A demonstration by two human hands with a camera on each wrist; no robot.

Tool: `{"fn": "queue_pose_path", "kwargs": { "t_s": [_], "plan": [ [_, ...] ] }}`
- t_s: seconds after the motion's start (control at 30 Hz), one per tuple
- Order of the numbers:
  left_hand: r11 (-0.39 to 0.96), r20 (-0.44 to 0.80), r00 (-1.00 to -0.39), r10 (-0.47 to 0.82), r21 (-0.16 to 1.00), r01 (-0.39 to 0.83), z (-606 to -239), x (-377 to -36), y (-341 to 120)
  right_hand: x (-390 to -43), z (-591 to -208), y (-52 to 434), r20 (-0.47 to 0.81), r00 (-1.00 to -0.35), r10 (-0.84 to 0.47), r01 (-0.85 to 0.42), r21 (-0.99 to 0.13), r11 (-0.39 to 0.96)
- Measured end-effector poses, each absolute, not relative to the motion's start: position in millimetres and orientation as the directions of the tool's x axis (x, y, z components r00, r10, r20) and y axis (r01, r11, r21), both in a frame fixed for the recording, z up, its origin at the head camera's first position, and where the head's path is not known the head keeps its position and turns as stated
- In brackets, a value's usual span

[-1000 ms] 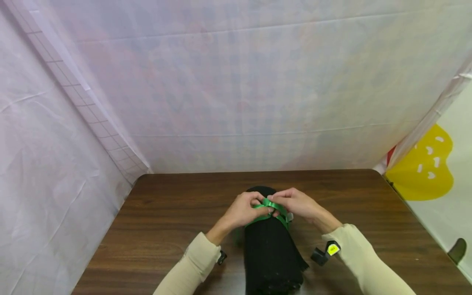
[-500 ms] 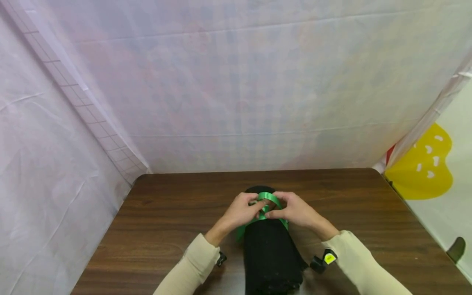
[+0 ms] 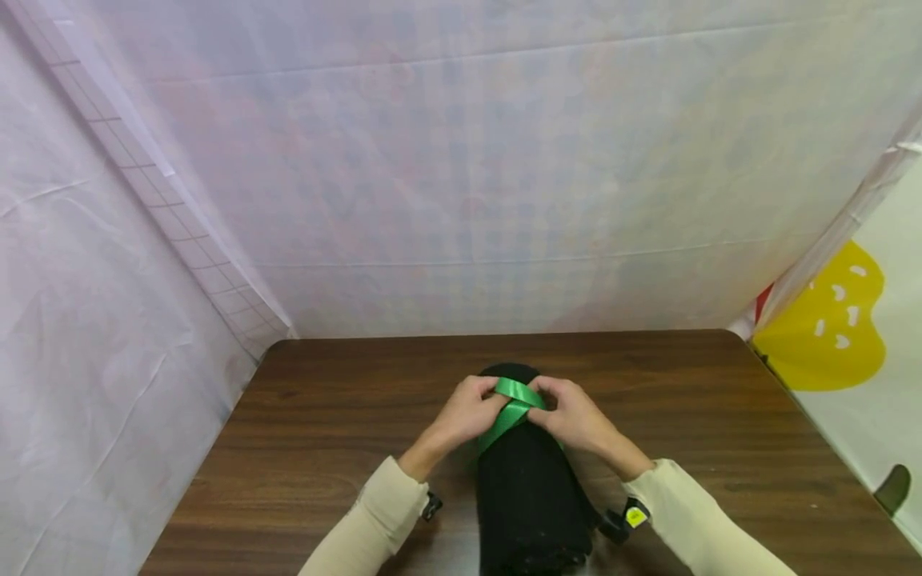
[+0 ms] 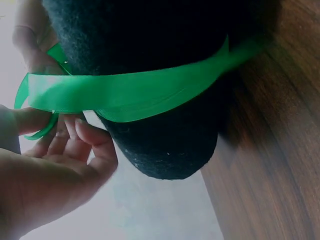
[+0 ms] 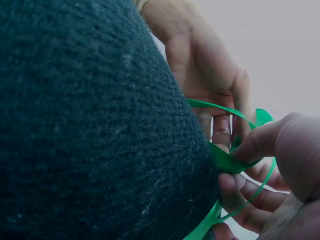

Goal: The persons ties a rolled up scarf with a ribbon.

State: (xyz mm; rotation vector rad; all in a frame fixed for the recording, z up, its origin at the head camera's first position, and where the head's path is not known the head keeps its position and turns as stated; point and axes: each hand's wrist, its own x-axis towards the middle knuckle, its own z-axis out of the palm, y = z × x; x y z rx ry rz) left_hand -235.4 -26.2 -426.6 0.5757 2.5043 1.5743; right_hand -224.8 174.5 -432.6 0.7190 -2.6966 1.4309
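Note:
A thick black roll of knitted fabric (image 3: 526,496) lies lengthwise toward the viewer. Round its far part runs a shiny green ribbon (image 3: 497,436), which crosses itself on top and forms a loop between the hands. My left hand (image 3: 467,412) pinches the ribbon between thumb and fingers at the left of the crossing. From the right, my right hand (image 3: 576,416) pinches it too, thumb and fingers closed on a folded bit in the right wrist view. There a thin edge of green ribbon (image 5: 257,192) curves past the right fingers. In the left wrist view the ribbon (image 4: 125,92) spans the roll's side.
The roll rests on a brown wood-grain table (image 3: 346,400). Behind it hangs a pale curtain (image 3: 461,200), with another white sheet (image 3: 94,336) on the left. A yellow shape with white marks (image 3: 828,328) shows at the right, beyond the table edge.
The ribbon loop rose between the hands, then came down flatter, and a broad crossing now shows on top. The right hand has shifted slightly downward and its grip has changed. The roll stays put.

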Motion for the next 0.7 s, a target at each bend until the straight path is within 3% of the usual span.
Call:
{"fn": "queue_pose_path", "kwargs": {
  "t_s": [0.3,0.7],
  "plan": [
    [0.394,0.074,-0.943,0.323,0.896,0.205,-425,-232,-31,-220,-429,182,0.172,-0.914,-0.367,-0.317,-0.868,0.382],
    [0.12,0.007,-0.942,0.337,0.991,0.051,-424,-227,-39,-216,-428,190,0.155,-0.938,-0.31,-0.27,-0.889,0.371]
  ]
}}
